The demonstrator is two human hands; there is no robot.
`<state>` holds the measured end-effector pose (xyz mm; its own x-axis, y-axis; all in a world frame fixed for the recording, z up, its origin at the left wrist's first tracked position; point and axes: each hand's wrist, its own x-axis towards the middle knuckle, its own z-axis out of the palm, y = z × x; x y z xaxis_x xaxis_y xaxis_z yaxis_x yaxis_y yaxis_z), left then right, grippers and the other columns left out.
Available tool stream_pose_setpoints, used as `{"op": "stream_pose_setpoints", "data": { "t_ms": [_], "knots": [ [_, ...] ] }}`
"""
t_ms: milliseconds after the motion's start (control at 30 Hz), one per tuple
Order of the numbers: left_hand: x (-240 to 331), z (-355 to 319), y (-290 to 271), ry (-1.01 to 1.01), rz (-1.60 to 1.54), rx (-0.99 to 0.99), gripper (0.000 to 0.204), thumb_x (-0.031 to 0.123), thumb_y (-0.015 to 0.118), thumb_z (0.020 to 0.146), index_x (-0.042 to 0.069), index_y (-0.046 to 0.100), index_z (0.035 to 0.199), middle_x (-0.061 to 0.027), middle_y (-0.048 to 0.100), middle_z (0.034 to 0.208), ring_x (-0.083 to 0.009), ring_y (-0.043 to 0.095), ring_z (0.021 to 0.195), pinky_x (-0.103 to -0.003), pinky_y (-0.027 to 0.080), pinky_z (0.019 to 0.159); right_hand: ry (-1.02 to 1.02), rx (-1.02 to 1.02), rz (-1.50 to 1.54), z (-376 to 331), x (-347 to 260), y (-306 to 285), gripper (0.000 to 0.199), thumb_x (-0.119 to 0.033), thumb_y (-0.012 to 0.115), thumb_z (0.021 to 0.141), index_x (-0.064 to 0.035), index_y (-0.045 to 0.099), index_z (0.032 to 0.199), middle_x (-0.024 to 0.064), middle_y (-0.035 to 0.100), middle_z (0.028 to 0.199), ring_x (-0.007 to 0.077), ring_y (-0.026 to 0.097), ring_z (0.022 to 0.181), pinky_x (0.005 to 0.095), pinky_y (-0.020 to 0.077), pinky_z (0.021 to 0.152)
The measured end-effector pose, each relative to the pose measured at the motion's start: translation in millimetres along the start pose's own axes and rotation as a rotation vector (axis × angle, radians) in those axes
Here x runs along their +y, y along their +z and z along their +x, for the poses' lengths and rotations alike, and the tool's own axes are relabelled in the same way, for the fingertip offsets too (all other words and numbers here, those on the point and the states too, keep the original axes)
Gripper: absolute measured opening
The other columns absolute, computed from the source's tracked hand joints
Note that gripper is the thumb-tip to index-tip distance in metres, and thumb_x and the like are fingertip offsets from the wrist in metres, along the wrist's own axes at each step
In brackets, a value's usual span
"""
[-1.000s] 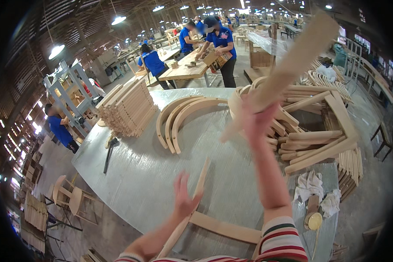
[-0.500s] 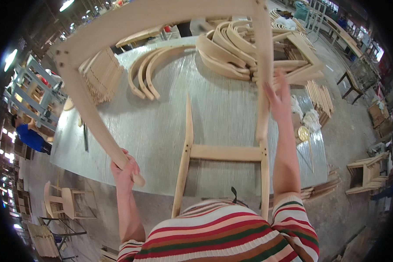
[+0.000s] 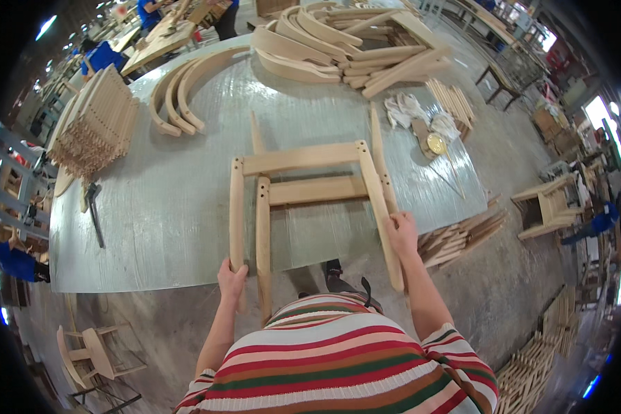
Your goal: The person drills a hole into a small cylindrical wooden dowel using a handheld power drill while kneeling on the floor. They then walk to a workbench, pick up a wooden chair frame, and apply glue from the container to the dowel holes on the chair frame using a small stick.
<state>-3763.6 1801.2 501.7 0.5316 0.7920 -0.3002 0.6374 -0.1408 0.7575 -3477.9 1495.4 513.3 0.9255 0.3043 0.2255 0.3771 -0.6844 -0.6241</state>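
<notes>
With both hands I hold a pale wooden chair leg frame [image 3: 300, 159], two legs joined by a crossbar. My left hand [image 3: 232, 279] is closed around the low part of its left leg; my right hand [image 3: 401, 233] grips the right leg. Just below it a similar frame [image 3: 317, 192] lies on the table, its legs pointing away and toward me. The held frame overlaps this one, shifted a little to the left and away from me. Whether the two touch I cannot tell.
The table [image 3: 186, 234] has a shiny, film-like top. Curved wooden pieces [image 3: 190, 90], a stack of slats [image 3: 96, 124] and a heap of chair parts [image 3: 352, 55] stand at the back. White rags [image 3: 405, 110] and a round yellow lid [image 3: 435, 143] lie right. A clamp-like tool [image 3: 95, 214] lies left.
The held frame has come down from high in front of me to just above the lying frame. My right hand has drawn back toward me, and my view has shifted.
</notes>
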Motion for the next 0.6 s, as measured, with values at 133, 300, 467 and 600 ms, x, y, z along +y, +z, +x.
{"op": "stream_pose_setpoints", "data": {
  "t_ms": [133, 300, 467, 600],
  "knots": [
    [-3.3, 6.7, 15.8, 0.291, 0.341, 0.181, 0.050, 0.014, 0.058, 0.069, 0.001, 0.043, 0.114, -0.0164, 0.050, 0.100, -0.0324, 0.051, 0.091, -0.040, 0.043, 0.077, 0.310, -0.194, 0.122, -29.8, 52.8, -32.2, 0.039, -0.035, 0.056, 0.079, 0.0020, 0.057, 0.089, 0.0177, 0.057, 0.084, 0.0294, 0.056, 0.080, 0.0377, 0.0435, 0.074],
    [3.1, 6.8, 24.3, 0.230, 0.329, 0.155, 0.055, 0.012, 0.055, 0.070, 0.001, 0.037, 0.121, -0.0180, 0.046, 0.107, -0.0354, 0.046, 0.101, -0.042, 0.040, 0.084, 0.532, -0.247, 0.327, -66.1, 61.1, -12.7, 0.045, -0.038, 0.056, 0.079, 0.0046, 0.056, 0.091, 0.0167, 0.060, 0.075, 0.0225, 0.058, 0.065, 0.0354, 0.0461, 0.063],
    [18.6, 15.6, 41.0, 0.250, 0.249, 0.152, 0.057, 0.011, 0.055, 0.070, -0.001, 0.035, 0.122, -0.0197, 0.044, 0.110, -0.0356, 0.044, 0.103, -0.041, 0.037, 0.088, 0.443, -0.225, 0.143, -21.5, 66.9, -21.9, 0.040, -0.036, 0.058, 0.078, 0.0032, 0.057, 0.088, 0.0177, 0.059, 0.072, 0.0223, 0.058, 0.066, 0.0351, 0.0454, 0.063],
    [26.3, 11.7, 54.2, 0.307, 0.416, 0.194, 0.053, 0.007, 0.053, 0.070, -0.002, 0.036, 0.120, -0.0207, 0.042, 0.112, -0.0351, 0.038, 0.110, -0.041, 0.032, 0.094, -0.004, 0.012, -0.073, 15.9, 88.1, -43.0, 0.036, -0.035, 0.057, 0.079, 0.0002, 0.059, 0.086, 0.0130, 0.059, 0.070, 0.0200, 0.057, 0.062, 0.0322, 0.0455, 0.060]
  ]
}}
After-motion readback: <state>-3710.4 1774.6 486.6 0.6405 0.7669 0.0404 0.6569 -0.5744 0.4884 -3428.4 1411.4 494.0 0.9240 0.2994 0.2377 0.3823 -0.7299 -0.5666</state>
